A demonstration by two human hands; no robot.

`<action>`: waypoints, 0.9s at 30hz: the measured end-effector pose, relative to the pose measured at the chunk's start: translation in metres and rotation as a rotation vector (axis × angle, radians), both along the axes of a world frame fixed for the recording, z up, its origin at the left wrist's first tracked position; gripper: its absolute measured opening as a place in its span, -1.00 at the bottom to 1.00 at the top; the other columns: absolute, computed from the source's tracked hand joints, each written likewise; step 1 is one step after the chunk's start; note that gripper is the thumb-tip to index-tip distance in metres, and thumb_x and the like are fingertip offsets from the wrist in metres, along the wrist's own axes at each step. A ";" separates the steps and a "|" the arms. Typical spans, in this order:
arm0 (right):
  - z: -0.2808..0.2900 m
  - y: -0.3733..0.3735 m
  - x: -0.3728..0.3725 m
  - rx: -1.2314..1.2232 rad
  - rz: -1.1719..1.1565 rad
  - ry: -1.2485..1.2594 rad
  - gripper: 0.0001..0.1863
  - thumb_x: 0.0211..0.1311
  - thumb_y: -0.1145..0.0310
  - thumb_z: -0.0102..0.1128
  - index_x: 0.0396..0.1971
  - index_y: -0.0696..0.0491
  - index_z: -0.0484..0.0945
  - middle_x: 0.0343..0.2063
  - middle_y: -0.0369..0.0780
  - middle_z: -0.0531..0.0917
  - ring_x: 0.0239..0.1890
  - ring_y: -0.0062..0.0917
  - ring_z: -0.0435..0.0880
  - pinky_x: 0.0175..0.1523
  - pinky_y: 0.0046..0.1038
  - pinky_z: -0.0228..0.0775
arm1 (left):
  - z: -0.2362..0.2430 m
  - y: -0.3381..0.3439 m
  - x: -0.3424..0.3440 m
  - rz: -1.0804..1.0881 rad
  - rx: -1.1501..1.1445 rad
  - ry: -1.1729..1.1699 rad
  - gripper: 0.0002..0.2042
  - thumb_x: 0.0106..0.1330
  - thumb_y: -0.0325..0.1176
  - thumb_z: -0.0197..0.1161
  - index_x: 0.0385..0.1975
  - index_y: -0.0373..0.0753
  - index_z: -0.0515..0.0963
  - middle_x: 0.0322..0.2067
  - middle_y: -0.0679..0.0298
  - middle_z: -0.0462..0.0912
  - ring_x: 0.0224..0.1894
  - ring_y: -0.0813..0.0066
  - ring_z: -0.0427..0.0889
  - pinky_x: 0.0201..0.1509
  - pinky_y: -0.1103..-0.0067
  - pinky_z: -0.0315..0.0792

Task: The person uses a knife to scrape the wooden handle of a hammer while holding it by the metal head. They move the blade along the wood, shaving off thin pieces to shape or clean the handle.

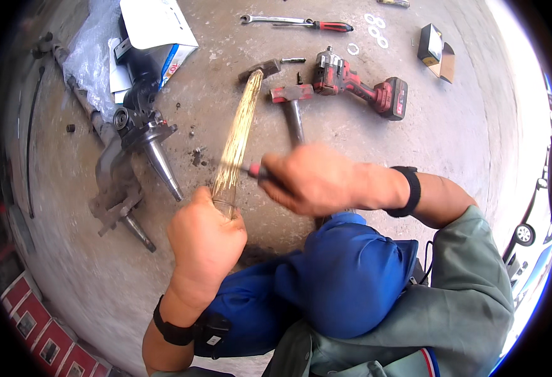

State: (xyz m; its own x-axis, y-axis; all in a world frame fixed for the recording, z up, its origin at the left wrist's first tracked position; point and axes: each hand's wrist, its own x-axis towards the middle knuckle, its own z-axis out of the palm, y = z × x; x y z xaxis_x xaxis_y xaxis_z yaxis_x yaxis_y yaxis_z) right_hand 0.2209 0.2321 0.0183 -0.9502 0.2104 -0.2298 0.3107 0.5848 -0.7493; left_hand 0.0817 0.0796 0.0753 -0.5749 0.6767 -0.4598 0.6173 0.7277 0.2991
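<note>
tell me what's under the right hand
The red hammer lies on the floor, its handle running in beneath the right hand. The hand covers the next stretch of handle; anything else there can't be seen.

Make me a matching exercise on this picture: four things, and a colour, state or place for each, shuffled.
Column one:
1. left hand
2. power tool
3. right hand
4. small box

Column two:
A. holding a blurred tool
B. open, with a brown flap
C. closed around a yellow-streaked handle
D. red and black

Pairs: 1-C, 2-D, 3-A, 4-B
</note>
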 end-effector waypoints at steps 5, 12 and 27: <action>0.007 -0.004 0.004 -0.026 0.097 0.075 -0.68 0.36 0.21 0.08 -0.44 0.17 0.47 -0.66 0.05 0.57 -0.55 0.07 0.60 -0.39 0.01 0.49 | -0.008 -0.006 -0.007 0.009 0.093 -0.048 -0.77 0.06 -0.38 0.40 -0.41 -0.40 0.53 -0.56 -0.15 0.63 -0.39 -0.21 0.67 -0.25 0.16 0.54; -0.006 0.010 -0.006 0.100 -0.036 0.024 -0.69 0.35 0.22 0.09 -0.45 0.18 0.46 -0.64 0.06 0.59 -0.55 0.06 0.61 -0.40 0.00 0.50 | -0.007 -0.005 -0.010 0.094 0.155 -0.143 -0.79 0.06 -0.45 0.42 -0.43 -0.43 0.53 -0.68 0.12 0.50 -0.62 0.45 0.47 -0.48 0.44 0.40; 0.002 0.015 -0.020 0.136 0.027 0.091 -0.69 0.34 0.22 0.16 -0.48 0.14 0.43 -0.77 -0.01 0.48 -0.62 0.03 0.58 -0.52 -0.03 0.42 | -0.009 -0.008 -0.014 0.170 0.167 -0.175 -0.81 0.07 -0.46 0.40 -0.42 -0.41 0.54 -0.68 0.18 0.51 -0.61 0.51 0.47 -0.47 0.47 0.41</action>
State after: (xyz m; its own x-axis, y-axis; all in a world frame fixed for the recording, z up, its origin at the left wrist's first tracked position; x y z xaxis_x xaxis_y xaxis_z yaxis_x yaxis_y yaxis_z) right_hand 0.2005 0.2474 0.0208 -0.9714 0.2082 -0.1140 0.2285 0.6899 -0.6869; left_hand 0.0678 0.0717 0.0666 -0.6080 0.6523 -0.4527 0.4194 0.7480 0.5145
